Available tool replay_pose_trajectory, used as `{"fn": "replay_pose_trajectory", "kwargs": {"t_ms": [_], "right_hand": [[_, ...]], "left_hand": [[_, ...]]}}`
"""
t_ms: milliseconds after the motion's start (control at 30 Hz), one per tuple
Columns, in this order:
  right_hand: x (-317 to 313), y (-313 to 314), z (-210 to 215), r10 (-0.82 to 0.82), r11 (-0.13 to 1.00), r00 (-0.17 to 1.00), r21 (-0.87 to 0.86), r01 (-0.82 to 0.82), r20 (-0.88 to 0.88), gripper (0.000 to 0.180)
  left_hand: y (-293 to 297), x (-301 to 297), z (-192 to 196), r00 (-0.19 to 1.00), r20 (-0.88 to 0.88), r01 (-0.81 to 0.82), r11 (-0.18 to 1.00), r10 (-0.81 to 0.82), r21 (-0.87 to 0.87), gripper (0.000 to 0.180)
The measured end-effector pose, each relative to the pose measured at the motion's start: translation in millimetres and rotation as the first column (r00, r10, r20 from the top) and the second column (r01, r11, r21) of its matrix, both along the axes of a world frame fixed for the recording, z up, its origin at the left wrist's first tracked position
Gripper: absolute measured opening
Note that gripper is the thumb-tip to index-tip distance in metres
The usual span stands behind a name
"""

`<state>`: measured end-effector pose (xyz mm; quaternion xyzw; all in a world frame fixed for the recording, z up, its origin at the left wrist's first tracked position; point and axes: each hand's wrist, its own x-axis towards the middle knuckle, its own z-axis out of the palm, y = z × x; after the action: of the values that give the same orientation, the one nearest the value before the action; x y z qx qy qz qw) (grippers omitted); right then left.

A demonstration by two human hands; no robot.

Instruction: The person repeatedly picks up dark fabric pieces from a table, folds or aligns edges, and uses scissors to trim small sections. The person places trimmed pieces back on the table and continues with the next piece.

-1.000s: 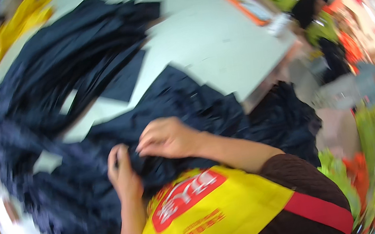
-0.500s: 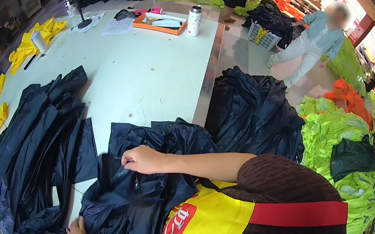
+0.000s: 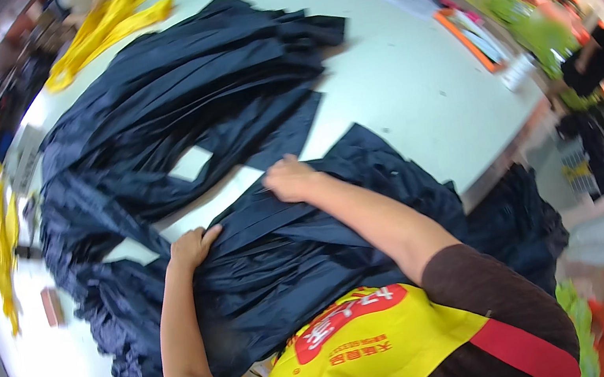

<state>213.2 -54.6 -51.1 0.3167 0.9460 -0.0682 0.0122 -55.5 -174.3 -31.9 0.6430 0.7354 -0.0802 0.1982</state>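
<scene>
Both hands are lying flat and open on the dark blue cloth (image 3: pixel 288 247): left hand (image 3: pixel 192 248) and right hand (image 3: pixel 291 180) are pressing near its top edge, gripping nothing. It looks soft, thin and slippery (easy to bunch), so pinching an edge should work best.

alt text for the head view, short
Both hands, left hand and right hand, press flat on a pile of dark navy fabric on a white table. More navy fabric lies beyond, yellow fabric farther back.

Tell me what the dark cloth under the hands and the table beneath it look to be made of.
Dark cloth: looks like thin navy woven synthetic, perhaps nylon or polyester, judging by its faint sheen and fine sharp creases. The left hand and right hand both rest on it. Table: a smooth, pale, hard top with a slight glare, maybe laminate or painted board; the pictures leave it open.
</scene>
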Motion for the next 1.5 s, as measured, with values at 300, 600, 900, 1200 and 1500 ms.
{"fn": "replay_pose_trajectory", "kwargs": {"t_ms": [300, 600, 900, 1200, 1500], "right_hand": [[58.8, -77.7, -2.4, -0.068, 0.866, 0.997, -0.495, 0.077, 0.037, 0.022], [64.7, -65.7, -15.8, -0.396, 0.825, 0.881, -0.520, 0.219, -0.257, 0.018], [117.2, -1.4, -48.1, -0.933, 0.050, -0.327, -0.847, -0.529, 0.149, 0.028], [127.3, 0.9, 25.7, -0.914, 0.402, -0.286, -0.539, -0.740, -0.289, 0.033], [138.6, -55.6, 69.7, -0.683, 0.728, -0.044, -0.675, -0.118, -0.729, 0.026]], "left_hand": [[-11.8, -38.2, -31.2, 0.947, -0.317, -0.103, 0.889, -0.050, -0.446, 0.040], [111.3, 119.2, 8.3, 0.935, 0.065, 0.174, 0.610, -0.350, 0.773, 0.045], [90.6, 153.4, 16.2, 0.828, 0.262, 0.245, 0.740, -0.495, 0.626, 0.029], [-5.9, 111.1, 18.3, 0.802, 0.438, 0.268, 0.899, -0.407, 0.346, 0.032], [-7.6, 217.1, 129.8, 0.349, 0.930, -0.409, 0.875, -0.114, 0.261, 0.028]]}}
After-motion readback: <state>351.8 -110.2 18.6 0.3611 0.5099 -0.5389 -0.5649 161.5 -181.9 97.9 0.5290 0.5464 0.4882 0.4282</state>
